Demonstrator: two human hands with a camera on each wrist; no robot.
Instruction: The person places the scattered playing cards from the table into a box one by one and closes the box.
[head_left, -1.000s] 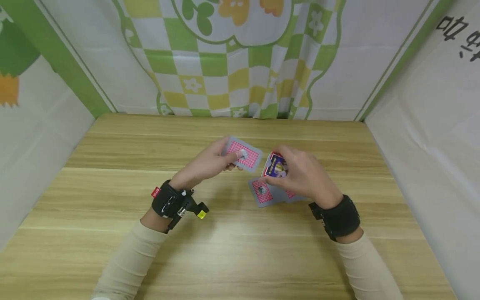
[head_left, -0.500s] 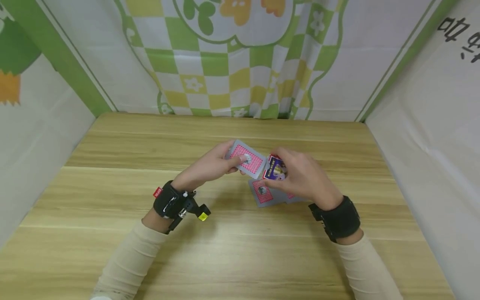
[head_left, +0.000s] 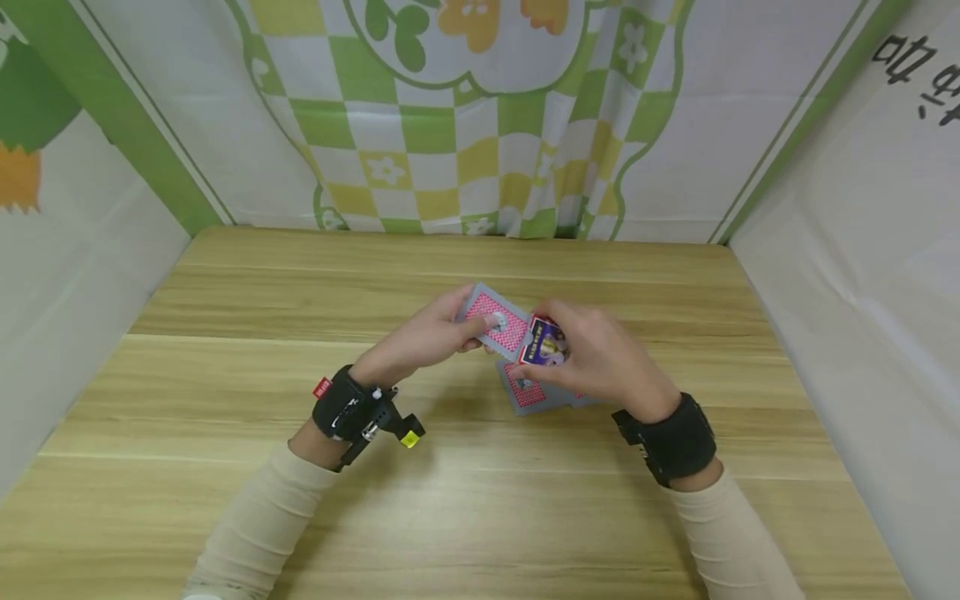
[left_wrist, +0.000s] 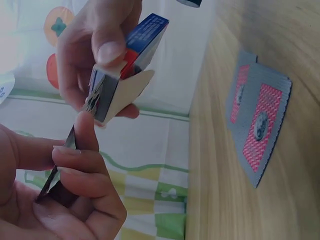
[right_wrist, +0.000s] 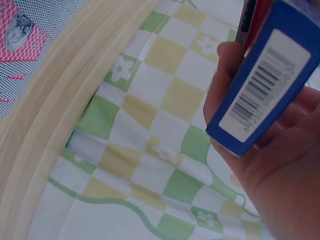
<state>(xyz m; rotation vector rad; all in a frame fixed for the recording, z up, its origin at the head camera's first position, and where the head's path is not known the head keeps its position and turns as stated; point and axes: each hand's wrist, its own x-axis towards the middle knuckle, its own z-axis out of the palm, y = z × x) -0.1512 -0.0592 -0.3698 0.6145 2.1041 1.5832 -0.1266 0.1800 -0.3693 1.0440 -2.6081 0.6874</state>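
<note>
The largest expanse was the backdrop cloth [head_left: 420,133], creased, with green, yellow and white checks and small flowers. Before it spread the table [head_left: 465,517], smooth with pale wood grain. Ribbed beige sleeves [head_left: 258,517] covered both forearms. The card box [head_left: 545,342] was a slim cardboard block with a purple printed face and blue sides; the held card [head_left: 510,337] was a flat rectangle, grey-bordered around a red checked panel.

Both forearms angled inward, hands raised over the tabletop. The right hand [head_left: 600,350] gripped the box between thumb and fingers; the left hand [head_left: 427,329] pinched the card, thumb on top, fingers curled beneath.

The box lay between the hands, its flapped end meeting the card's edge; insertion could not be told. Overlapping loose cards [left_wrist: 260,125] rested below.
</note>
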